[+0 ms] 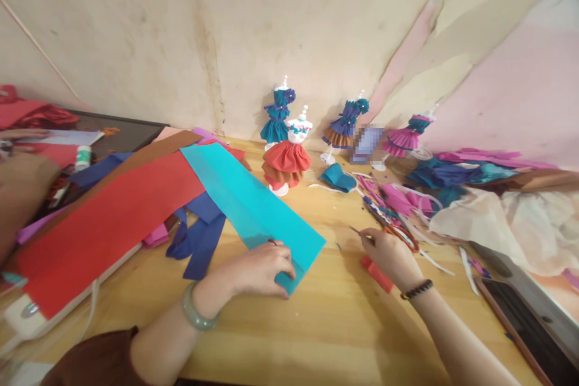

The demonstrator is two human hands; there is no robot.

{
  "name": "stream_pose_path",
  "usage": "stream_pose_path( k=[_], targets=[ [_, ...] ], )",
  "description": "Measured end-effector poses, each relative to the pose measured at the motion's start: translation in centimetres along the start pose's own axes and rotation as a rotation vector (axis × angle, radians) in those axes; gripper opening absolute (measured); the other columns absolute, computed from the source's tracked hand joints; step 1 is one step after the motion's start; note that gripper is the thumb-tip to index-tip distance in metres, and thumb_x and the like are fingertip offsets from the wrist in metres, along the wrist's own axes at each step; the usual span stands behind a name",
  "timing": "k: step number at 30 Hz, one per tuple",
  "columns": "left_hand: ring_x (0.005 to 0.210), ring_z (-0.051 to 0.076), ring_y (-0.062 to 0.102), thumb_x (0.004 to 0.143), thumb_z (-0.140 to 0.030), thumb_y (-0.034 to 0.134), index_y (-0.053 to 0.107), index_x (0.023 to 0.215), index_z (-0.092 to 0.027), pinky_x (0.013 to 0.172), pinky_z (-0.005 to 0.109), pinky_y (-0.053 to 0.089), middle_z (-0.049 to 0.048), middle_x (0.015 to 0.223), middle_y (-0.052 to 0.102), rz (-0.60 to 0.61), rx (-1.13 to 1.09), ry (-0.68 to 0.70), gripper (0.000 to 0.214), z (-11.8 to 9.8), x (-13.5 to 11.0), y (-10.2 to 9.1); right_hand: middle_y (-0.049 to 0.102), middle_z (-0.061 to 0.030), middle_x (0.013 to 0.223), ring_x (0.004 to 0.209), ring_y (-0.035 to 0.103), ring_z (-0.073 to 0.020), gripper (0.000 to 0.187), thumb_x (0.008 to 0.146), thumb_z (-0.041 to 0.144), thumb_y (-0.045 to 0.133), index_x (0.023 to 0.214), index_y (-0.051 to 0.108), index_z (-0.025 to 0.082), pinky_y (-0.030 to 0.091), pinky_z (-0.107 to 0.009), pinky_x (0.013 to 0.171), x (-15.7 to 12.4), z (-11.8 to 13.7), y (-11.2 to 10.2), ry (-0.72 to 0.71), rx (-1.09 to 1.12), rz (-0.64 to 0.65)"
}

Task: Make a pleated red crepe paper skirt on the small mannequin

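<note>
A long turquoise strip of paper or thin cloth [253,196] slants across the table, its near end at the middle. My left hand [266,268] is closed on the near edge of that strip, where a corner looks folded over. To the right, my right hand [391,253] is closed around a thin pointed tool [356,231]; its tip points left, and the rest is hidden by my fingers. Just under that hand lies a small folded red piece [377,274]. A dress form in a red and brown skirt [287,160] stands beyond the strip.
Three more dressed forms, including a teal one [277,114], stand by the wall. Red sheets [117,211] and blue strips [203,232] lie left, near a power strip [27,316]. Scraps [407,199], orange-handled scissors [402,238] and a phone [529,325] lie right. Another person's arm [27,184] is far left.
</note>
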State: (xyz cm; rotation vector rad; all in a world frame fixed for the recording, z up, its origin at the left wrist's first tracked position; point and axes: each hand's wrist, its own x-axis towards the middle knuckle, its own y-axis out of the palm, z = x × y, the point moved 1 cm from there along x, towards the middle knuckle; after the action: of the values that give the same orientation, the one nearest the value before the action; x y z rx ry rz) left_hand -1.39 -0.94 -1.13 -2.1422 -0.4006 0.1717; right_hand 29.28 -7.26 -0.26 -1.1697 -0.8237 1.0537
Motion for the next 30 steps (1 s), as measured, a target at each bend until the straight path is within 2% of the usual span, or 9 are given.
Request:
stream_pose_path(
  k=[5,9,11,14,17,20,25,27,30],
  targets=[
    [0.106,0.022,0.060,0.076,-0.016,0.072,0.074,0.099,-0.026,0.111,0.039,0.034,0.0024,0.101,0.067,0.098,-0.011,-0.037,0.025,-0.6,-0.4,-1.1,0.079,-0.0053,0.084,0.073,0.073,-0.0210,0.029,0.092,0.037,0.049,0.096,0.075,0.023,0.047,-0.025,0.058,-0.8,1.7,1.0,-0.069,0.050,0.096],
    [0.107,0.021,0.061,0.072,-0.002,0.061,0.072,0.105,-0.023,0.111,0.038,0.034,0.0028,0.104,0.069,0.115,-0.026,-0.039,0.041,-0.5,-0.3,-1.4,0.077,-0.0169,0.089,0.081,0.073,-0.0302,0.036,0.089,0.020,0.047,0.119,0.066,0.012,0.046,-0.031,0.062,-0.3,2.3,0.9,0.016,-0.008,0.033],
    [0.105,0.020,0.062,0.072,0.002,0.057,0.072,0.104,-0.023,0.111,0.038,0.034,0.0024,0.104,0.070,0.088,-0.034,-0.039,0.043,-0.3,-0.2,-1.0,0.077,-0.0176,0.089,0.083,0.073,-0.0309,0.038,0.088,0.017,0.046,0.121,0.065,0.011,0.046,-0.033,0.065,-0.3,2.2,0.5,0.037,-0.001,0.023],
    [0.099,0.019,0.065,0.076,-0.002,0.059,0.074,0.096,-0.023,0.108,0.039,0.036,0.0021,0.099,0.072,0.043,-0.033,-0.026,0.033,0.2,0.1,-0.3,0.078,-0.0097,0.093,0.086,0.073,-0.0240,0.027,0.093,0.025,0.047,0.106,0.070,0.019,0.048,-0.028,0.070,-0.5,2.7,0.5,-0.026,0.075,0.085],
    [0.091,0.019,0.066,0.079,-0.010,0.064,0.075,0.087,-0.022,0.102,0.037,0.041,0.0019,0.091,0.072,-0.006,-0.006,-0.005,0.018,0.3,0.3,0.2,0.078,-0.0052,0.100,0.091,0.073,-0.0194,0.028,0.096,0.037,0.048,0.102,0.072,0.023,0.048,-0.024,0.073,-0.6,4.4,1.3,-0.099,0.142,0.143],
    [0.090,0.019,0.067,0.080,-0.011,0.064,0.075,0.092,-0.022,0.102,0.038,0.042,0.0015,0.092,0.074,-0.053,0.024,0.009,0.020,0.1,0.4,0.4,0.078,-0.0071,0.096,0.089,0.073,-0.0216,0.028,0.093,0.040,0.053,0.103,0.072,0.022,0.047,-0.025,0.070,0.2,6.3,2.3,-0.116,0.149,0.163],
    [0.103,0.021,0.065,0.079,0.000,0.054,0.068,0.114,-0.020,0.107,0.037,0.040,0.0045,0.108,0.073,-0.116,0.154,0.032,0.043,-0.2,0.1,0.0,0.077,-0.0073,0.085,0.081,0.072,-0.0230,0.019,0.091,0.032,0.056,0.090,0.071,0.021,0.042,-0.025,0.061,1.8,7.7,2.9,-0.119,0.112,0.175],
    [0.106,0.022,0.063,0.081,-0.001,0.053,0.068,0.114,-0.020,0.104,0.038,0.042,0.0049,0.106,0.072,-0.149,0.216,0.005,0.040,-0.1,0.2,-0.1,0.077,-0.0079,0.088,0.085,0.072,-0.0242,0.018,0.092,0.032,0.055,0.091,0.070,0.021,0.041,-0.026,0.062,2.3,7.8,3.0,-0.116,0.097,0.162],
    [0.103,0.024,0.061,0.088,-0.008,0.054,0.072,0.099,-0.019,0.095,0.037,0.046,0.0056,0.093,0.070,-0.175,0.288,-0.066,0.024,0.4,0.5,0.0,0.077,-0.0110,0.093,0.091,0.072,-0.0289,0.022,0.093,0.034,0.052,0.096,0.069,0.021,0.042,-0.029,0.065,2.6,7.7,3.1,-0.087,0.073,0.124]
  ],
)
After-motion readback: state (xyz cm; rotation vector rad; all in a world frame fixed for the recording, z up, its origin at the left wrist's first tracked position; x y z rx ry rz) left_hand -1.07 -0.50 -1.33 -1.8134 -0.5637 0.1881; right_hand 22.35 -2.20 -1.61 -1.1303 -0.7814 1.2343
